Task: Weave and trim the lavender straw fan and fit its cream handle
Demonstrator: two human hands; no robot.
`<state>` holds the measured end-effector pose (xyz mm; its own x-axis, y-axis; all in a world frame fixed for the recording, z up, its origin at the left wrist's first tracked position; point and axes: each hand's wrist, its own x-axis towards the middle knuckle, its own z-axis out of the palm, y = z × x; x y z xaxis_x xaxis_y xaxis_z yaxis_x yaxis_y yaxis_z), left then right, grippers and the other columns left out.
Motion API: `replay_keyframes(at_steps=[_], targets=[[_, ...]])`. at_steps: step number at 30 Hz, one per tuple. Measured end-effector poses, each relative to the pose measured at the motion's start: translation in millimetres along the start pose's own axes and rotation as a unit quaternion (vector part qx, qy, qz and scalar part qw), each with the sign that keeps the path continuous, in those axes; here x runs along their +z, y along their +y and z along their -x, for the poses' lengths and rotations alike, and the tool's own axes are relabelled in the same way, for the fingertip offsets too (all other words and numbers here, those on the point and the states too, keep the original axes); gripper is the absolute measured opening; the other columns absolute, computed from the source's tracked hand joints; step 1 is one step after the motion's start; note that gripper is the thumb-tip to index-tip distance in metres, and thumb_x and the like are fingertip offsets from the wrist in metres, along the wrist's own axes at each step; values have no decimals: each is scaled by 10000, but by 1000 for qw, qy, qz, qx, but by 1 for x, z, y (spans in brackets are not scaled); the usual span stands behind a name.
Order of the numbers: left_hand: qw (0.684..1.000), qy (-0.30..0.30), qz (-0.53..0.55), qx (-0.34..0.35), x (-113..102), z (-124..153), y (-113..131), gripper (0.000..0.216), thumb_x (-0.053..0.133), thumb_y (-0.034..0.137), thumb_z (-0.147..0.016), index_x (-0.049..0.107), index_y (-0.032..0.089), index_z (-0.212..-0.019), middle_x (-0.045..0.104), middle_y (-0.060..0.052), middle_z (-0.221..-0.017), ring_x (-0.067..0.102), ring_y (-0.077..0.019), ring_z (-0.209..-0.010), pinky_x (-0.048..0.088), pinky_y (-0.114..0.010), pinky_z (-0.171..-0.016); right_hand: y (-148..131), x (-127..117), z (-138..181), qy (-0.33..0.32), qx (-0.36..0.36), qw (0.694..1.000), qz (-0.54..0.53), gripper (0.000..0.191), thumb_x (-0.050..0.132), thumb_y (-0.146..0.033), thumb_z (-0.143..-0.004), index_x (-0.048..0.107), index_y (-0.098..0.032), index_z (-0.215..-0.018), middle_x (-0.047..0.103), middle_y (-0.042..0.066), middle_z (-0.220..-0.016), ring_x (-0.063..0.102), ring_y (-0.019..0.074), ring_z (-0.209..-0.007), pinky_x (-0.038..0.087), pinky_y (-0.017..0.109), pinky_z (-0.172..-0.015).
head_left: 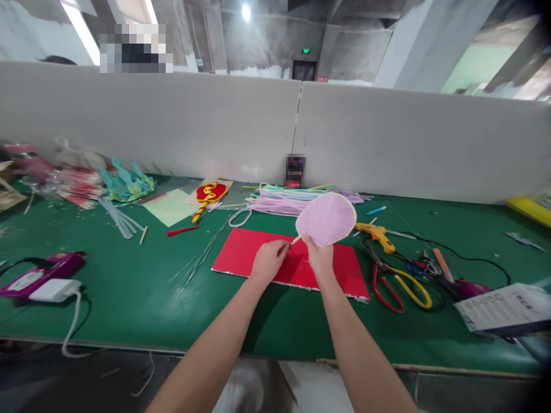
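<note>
A round lilac hand fan (327, 218) with a pale rim is held tilted above a red board (241, 249). My right hand (321, 259) is closed on the fan's lower edge, thumb against its face. The fan's short pale handle points left towards my left hand (271, 258), whose fingers are pinched together at the handle's end. Whether those fingers also hold a small strip is too fine to tell. Behind the fan lies a bundle of lilac and green fuzzy stems (279, 202).
Scissors (398, 287) and a yellow glue gun (379, 235) lie right of the board. Thin wires (202, 258), a red-and-yellow fan (210, 194) and a purple power strip (64, 268) are on the left. A white partition (172, 120) closes off the back.
</note>
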<state>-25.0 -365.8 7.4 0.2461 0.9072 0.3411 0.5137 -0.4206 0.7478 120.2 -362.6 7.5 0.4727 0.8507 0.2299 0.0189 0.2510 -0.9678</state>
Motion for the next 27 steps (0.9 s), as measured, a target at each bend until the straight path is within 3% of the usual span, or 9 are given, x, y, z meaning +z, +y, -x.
replay_keyframes(at_steps=[4, 9, 12, 16, 20, 27], targets=[[1000, 15, -23, 15, -6, -4, -8, 191, 487, 237, -823, 673, 211, -786, 623, -53, -832, 533, -187, -846, 376, -299, -777, 2, -5, -6, -35, 17, 999, -1, 325, 722, -311, -579, 696, -164, -867, 706, 79, -960, 588, 295, -1011, 425, 414, -882], [1000, 16, 12, 9, -9, -8, -12, 176, 503, 227, -810, 677, 213, -787, 640, -44, -837, 548, -178, -845, 392, -305, -802, 3, -7, -8, -56, 64, 995, -48, 382, 748, -267, -545, 688, -174, -910, 699, 54, -978, 602, 262, -965, 453, 391, -839], [998, 2, 68, -2, -10, -9, -11, 203, 479, 263, -822, 665, 198, -771, 666, -30, -784, 588, -159, -792, 428, -272, -767, 2, -5, -7, -63, 111, 987, -101, 401, 757, -268, -530, 677, -180, -913, 705, 37, -926, 633, 217, -824, 499, 335, -691], [990, -5, 138, -27, -7, -8, -6, 264, 446, 316, -833, 645, 164, -751, 682, -34, -747, 618, -158, -758, 453, -255, -742, 0, 0, -2, -67, 168, 969, -170, 310, 760, -298, -515, 675, -172, -785, 681, 7, -711, 606, 144, -601, 457, 245, -490], [982, -16, 187, -39, 2, -6, 0, 286, 434, 341, -832, 636, 152, -758, 689, -38, -726, 631, -161, -738, 459, -261, -756, 0, 5, 1, -47, 193, 955, -219, 255, 751, -334, -519, 647, -179, -692, 630, -17, -618, 576, 113, -552, 446, 216, -465], [975, -48, 209, -53, 15, -3, 8, 263, 459, 315, -808, 668, 155, -796, 714, -38, -813, 640, -181, -822, 448, -274, -808, 13, 8, 3, 20, 187, 958, -215, 267, 717, -358, -579, 632, -193, -770, 656, -8, -711, 604, 119, -619, 473, 220, -503]])
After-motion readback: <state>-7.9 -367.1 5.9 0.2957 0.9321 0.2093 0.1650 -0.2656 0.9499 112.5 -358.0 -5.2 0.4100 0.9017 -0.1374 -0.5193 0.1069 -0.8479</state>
